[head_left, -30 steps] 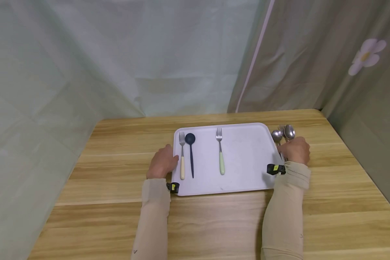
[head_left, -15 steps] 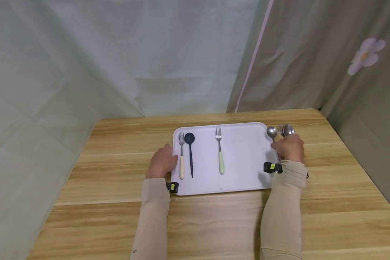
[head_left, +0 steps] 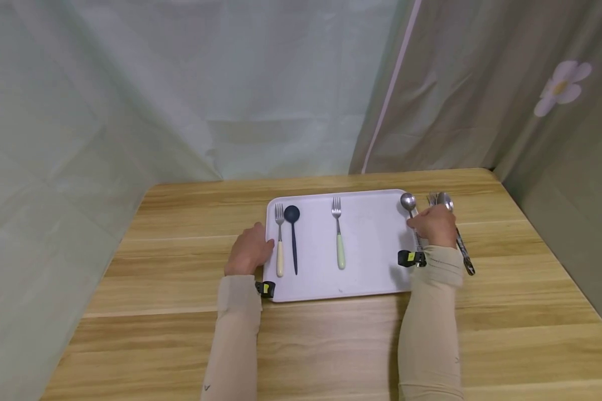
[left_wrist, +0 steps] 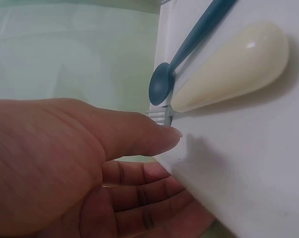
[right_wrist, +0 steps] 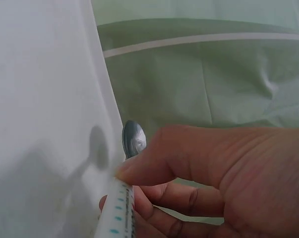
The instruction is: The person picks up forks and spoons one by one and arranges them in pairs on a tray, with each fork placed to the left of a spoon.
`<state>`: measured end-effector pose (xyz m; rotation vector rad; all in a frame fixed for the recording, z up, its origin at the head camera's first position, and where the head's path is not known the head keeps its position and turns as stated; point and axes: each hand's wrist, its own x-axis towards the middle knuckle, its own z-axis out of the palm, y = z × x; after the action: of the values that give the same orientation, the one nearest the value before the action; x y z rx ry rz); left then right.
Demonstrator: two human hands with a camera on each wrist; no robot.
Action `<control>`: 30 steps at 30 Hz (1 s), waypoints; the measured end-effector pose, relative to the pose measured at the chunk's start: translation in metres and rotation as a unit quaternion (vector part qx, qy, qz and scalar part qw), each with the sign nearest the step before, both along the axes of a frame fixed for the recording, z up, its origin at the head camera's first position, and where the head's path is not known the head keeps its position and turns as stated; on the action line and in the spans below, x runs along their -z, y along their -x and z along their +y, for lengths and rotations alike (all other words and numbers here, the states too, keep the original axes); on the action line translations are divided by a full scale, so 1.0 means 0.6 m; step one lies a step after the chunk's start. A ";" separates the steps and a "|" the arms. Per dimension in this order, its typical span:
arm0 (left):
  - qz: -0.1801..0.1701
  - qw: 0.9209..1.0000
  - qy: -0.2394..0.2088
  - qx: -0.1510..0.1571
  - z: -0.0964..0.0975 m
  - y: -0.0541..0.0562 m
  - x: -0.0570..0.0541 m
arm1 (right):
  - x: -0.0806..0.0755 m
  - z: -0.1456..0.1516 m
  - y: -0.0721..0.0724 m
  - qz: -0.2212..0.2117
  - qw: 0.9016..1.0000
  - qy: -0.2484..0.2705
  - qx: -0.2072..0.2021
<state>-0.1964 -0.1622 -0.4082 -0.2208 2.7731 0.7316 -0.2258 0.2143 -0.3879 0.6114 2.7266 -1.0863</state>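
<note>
My right hand (head_left: 433, 224) pinches a metal spoon (head_left: 408, 201) by its white patterned handle (right_wrist: 117, 208), with the thumb on top. The spoon's bowl is over the right rim of a white tray (head_left: 376, 245), and its shadow falls on the tray. At the tray's left edge, my left hand (head_left: 249, 249) holds the rim, the thumb over it and the fingers beneath. Near that thumb lie a fork with a cream handle (head_left: 280, 259) and a dark blue spoon (head_left: 294, 245). A fork with a green handle (head_left: 340, 250) lies further right on the tray.
Right of the tray, a metal spoon (head_left: 445, 200) and a fork (head_left: 432, 199) lie on the wooden table (head_left: 522, 278), partly behind my right hand. A dark patterned handle (head_left: 465, 255) points toward the front. Curtains (head_left: 291, 89) hang behind the table.
My right hand has moved left from the cutlery pile, bringing the spoon over the tray's right edge. The dark patterned handle has come into sight. My left hand has stayed in place.
</note>
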 end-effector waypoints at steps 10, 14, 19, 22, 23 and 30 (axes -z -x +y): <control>0.002 1.000 0.002 0.000 0.001 0.002 0.004 | -0.001 -0.011 0.005 0.016 0.999 -0.018 -0.029; -0.001 1.000 0.000 0.000 0.002 0.002 0.002 | -0.002 -0.018 0.006 0.020 0.999 0.000 -0.028; -0.008 1.000 -0.004 -0.002 0.004 0.004 0.000 | -0.001 -0.021 0.007 0.024 0.999 -0.004 -0.036; -0.009 1.000 -0.003 -0.005 0.004 0.003 -0.001 | 0.001 -0.023 0.009 0.023 0.998 -0.017 -0.049; -0.009 1.000 -0.002 -0.004 0.004 0.003 -0.001 | 0.001 -0.024 0.010 0.023 0.998 -0.022 -0.054; -0.008 1.000 0.000 -0.004 0.004 0.000 -0.002 | 0.000 -0.036 0.018 0.014 0.998 0.005 -0.064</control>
<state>-0.1965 -0.1597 -0.4069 -0.2380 2.7585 0.7298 -0.2365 0.1926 -0.3877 0.4168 2.7387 -1.0853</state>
